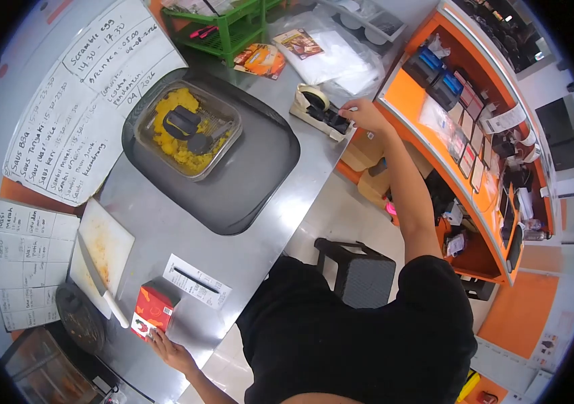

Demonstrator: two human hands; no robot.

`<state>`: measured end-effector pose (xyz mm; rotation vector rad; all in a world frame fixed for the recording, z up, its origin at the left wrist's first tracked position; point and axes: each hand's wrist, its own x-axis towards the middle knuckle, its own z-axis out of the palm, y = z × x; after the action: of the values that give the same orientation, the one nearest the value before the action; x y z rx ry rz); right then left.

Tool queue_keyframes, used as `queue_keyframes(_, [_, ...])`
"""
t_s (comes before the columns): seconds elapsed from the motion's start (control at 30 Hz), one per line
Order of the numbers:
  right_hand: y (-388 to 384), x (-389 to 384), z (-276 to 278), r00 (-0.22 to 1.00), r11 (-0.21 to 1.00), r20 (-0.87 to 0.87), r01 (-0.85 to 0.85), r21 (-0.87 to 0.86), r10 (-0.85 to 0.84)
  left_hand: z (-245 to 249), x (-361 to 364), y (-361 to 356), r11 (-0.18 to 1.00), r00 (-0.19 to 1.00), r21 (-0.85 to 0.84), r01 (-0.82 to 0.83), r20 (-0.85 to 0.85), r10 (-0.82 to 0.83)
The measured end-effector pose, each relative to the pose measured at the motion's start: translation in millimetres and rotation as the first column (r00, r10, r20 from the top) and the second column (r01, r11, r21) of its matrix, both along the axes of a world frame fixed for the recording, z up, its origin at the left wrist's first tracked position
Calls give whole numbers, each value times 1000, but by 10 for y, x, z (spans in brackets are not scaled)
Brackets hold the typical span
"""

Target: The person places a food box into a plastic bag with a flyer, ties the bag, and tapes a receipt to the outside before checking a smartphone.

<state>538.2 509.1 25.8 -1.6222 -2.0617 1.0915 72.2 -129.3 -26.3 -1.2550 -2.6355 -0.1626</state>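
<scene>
My left hand (171, 351) is at the near end of a small red box (154, 308) with white and orange print, its fingers closed on the box's lower edge. The box stands on the steel counter, beside a knife handle. Far off to the right, my right hand (366, 116) reaches to a tape dispenser (314, 108) with a roll in it. Its fingers are bent together at the dispenser's front end; any strip of tape between them is too small to make out. A printed receipt (196, 281) lies near the box, with a black pen (197, 279) across it.
A black tray (260, 168) carries a clear container (230, 145) of yellow food with a dark scoop. A knife (92, 266) rests on a stained white cutting board (113, 246). Plastic bags (334, 60) and a green rack (230, 40) stand behind. A dark stool (364, 273) is below the counter.
</scene>
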Motion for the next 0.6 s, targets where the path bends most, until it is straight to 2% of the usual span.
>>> queue_keyframes(0.07, [69, -3, -32, 999, 1000, -42, 5, -11, -5, -6, -10, -12, 999, 999, 7, 36, -25, -35])
queue_keyframes(0.13, [114, 11, -47, 1000, 987, 0, -3, -162, 3, 8, -2, 2, 998, 998, 27, 52, -39, -51])
queue_keyframes(0.17, [115, 24, -59, 1000, 987, -1, -5, -163, 5, 11, 7, 6, 996, 996, 48, 72, -50, -70])
queue_keyframes(0.23, [70, 31, -43, 990, 972, -124, 39, -233, -69, -11, 10, 2, 996, 996, 50, 68, -62, -65])
queue_keyframes(0.27, [32, 43, -37, 990, 971, -123, 38, -234, -68, -22, 7, 4, 996, 995, 53, 66, -74, -62])
queue_keyframes(0.33, [-100, 35, 63, 889, 959, -421, 62, -276, -179, 8, 13, 24, 996, 996, 53, 67, -69, -63])
queue_keyframes(0.47, [-230, 81, 126, 833, 951, -519, 24, -308, -189, -56, -52, -52, 996, 995, 31, 82, -65, -80])
queue_keyframes(0.53, [-299, 188, 15, 673, 942, -697, -1, -336, -248, -38, -43, -34, 997, 995, 28, 74, -66, -72])
queue_keyframes(0.57, [-337, 255, -94, 673, 941, -697, -4, -337, -247, -26, -34, -25, 998, 996, 25, 63, -68, -61])
queue_keyframes(0.6, [-370, 345, -251, 571, 944, -779, -21, -330, -259, -6, -13, -11, 998, 996, 25, 58, -66, -57])
